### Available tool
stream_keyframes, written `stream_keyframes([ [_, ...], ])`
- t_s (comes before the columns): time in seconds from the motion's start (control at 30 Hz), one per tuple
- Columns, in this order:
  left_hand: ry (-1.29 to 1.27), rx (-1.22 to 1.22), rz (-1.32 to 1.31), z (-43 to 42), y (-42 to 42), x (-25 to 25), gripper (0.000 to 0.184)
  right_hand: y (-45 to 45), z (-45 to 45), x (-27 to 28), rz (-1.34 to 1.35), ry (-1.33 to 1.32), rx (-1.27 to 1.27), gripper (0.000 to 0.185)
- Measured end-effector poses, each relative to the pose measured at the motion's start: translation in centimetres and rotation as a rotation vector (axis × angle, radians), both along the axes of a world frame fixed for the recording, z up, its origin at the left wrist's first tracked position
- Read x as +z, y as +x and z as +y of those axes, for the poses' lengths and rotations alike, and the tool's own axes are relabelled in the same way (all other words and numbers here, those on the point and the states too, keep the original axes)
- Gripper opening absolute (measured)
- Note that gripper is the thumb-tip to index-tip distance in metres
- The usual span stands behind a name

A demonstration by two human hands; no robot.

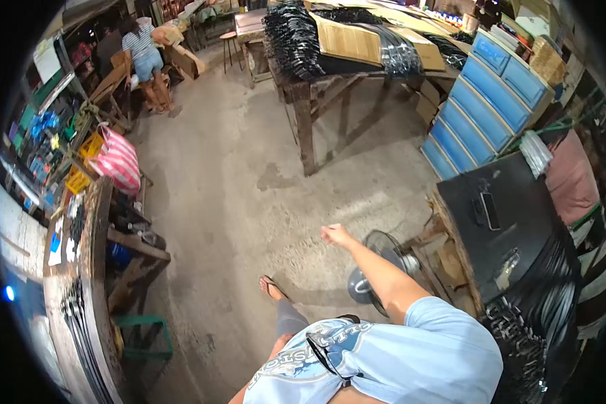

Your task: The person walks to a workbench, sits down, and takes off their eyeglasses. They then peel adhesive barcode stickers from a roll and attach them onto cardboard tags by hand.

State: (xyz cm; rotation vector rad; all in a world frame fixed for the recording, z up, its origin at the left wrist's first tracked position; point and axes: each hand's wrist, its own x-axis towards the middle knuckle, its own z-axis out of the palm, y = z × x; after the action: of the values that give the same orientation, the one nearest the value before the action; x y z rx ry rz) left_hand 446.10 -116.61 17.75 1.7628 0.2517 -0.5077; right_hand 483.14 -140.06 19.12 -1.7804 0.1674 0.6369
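My right hand (334, 234) is stretched forward over the concrete floor, its fingers curled in and nothing visible in them. It is nearest to a round fan (378, 269), which stands on the floor below my forearm. My left hand (281, 345) hangs low beside my grey-clad leg, partly behind my light blue shirt (384, 353); its fingers cannot be made out. One foot in a flip-flop (273, 288) shows on the floor ahead of me.
On the right are a black-topped table (512, 195) with a phone (489, 211) and a blue drawer cabinet (488, 101). A wooden workbench (95, 269) and a striped bag (118, 161) stand left. Black strips lie on the far table (303, 108). Another person (145, 60) stands far left.
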Motion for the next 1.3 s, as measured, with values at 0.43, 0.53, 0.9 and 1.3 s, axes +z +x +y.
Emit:
stream_keyframes([
  [0.43,0.588,-0.149,0.121,23.0,37.5,4.9,0.046,10.6,11.1,-11.7,0.060,-0.556,0.324,0.029],
  [0.53,0.539,-0.204,0.142,26.6,45.4,3.5,0.050,13.7,7.6,-12.5,0.362,-0.507,0.047,0.031],
  [0.9,-0.412,-0.016,0.320,38.7,76.0,2.5,0.029,48.7,20.2,-15.5,0.276,-0.483,0.505,0.030],
  [1.3,-0.558,-0.018,0.258,50.6,109.1,0.1,0.019,97.8,57.2,-2.8,-0.500,-0.216,0.519,0.025],
])
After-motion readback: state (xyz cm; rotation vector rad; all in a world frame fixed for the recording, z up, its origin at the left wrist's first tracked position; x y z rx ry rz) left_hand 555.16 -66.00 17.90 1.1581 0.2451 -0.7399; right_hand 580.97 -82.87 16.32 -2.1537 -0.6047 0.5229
